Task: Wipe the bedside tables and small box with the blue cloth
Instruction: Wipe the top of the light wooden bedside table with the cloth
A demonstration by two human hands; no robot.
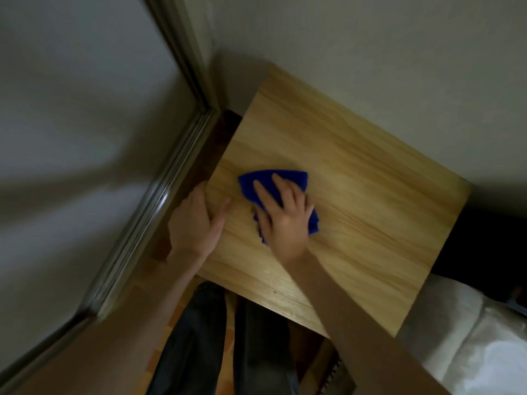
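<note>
A light wooden bedside table (370, 178) fills the middle of the head view, seen from above. The blue cloth (256, 182) lies folded on its top, left of centre. My right hand (282, 215) presses flat on the cloth with its fingers spread and straight, pointing toward the far left. My left hand (196, 220) rests on the table's left edge, thumb lying on the top, fingers going over the side. The small box is not in view.
A white wall runs behind the table. A sliding door with a metal frame (148, 212) stands close on the left. White bedding (467, 337) lies at the lower right, next to a dark gap. My legs stand on a wooden floor (228, 332) below.
</note>
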